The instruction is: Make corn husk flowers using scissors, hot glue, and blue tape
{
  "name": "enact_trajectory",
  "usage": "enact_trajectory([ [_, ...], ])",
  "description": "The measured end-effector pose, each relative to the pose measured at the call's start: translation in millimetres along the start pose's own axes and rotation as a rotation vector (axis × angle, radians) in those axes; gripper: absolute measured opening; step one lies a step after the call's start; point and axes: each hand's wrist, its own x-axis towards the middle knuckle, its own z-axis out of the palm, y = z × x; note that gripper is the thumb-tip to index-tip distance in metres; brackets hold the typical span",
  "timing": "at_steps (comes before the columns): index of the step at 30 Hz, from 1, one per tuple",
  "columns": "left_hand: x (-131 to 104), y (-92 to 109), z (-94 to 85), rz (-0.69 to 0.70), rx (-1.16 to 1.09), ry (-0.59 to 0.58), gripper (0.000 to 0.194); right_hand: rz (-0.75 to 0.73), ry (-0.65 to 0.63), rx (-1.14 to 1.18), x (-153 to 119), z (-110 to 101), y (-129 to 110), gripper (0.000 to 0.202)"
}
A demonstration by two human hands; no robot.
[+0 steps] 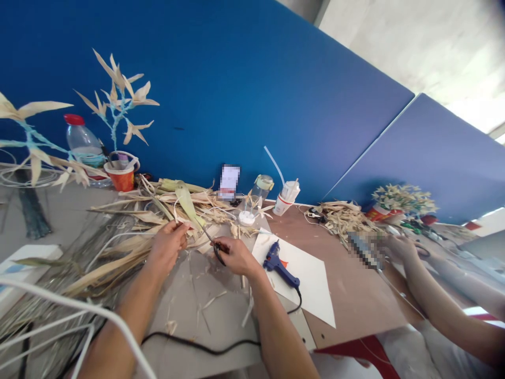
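Observation:
My left hand [168, 247] is closed, its thumb and fingertips pinching the lower edge of a pale green corn husk [185, 202] that stands up above the fingers. In my right hand [239, 257] is a pair of dark-handled scissors [218, 253], with the fingers wrapped round the handles. The blades point up and left and reach the narrow end of the husk. Whether they are parted I cannot make out. Dry corn husks [130, 258] lie in a heap around and behind my left hand. Small scraps are scattered on the table below both hands.
A blue glue gun [282, 266] lies on a white sheet [315, 284], its black cord [205, 347] crossing the table front. Husk flowers in a red cup [121, 176], a bottle [81, 139] and a phone [229, 181] stand behind. At right are a co-worker's hands [400, 247].

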Motion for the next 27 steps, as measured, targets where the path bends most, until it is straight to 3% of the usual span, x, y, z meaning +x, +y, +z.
enact_trajectory([
  [4,1.4,0.3,-0.7,-0.001,0.062,0.029,0.026,0.086,-0.005,0.118,-2.0,-9.6,-1.5,0.019],
  [9,6.3,-6.2,-6.9,0.043,0.309,0.158,0.018,0.154,-0.131,0.215,-7.6,-23.1,-6.1,0.019],
  [18,3.5,-5.7,-8.2,0.114,0.535,0.255,0.019,0.124,-0.183,0.050,-9.7,-18.5,-2.0,0.020],
  [27,0.9,-3.2,-5.8,0.104,0.599,0.225,0.018,0.084,-0.178,-0.048,-8.3,-16.2,1.5,0.019],
])
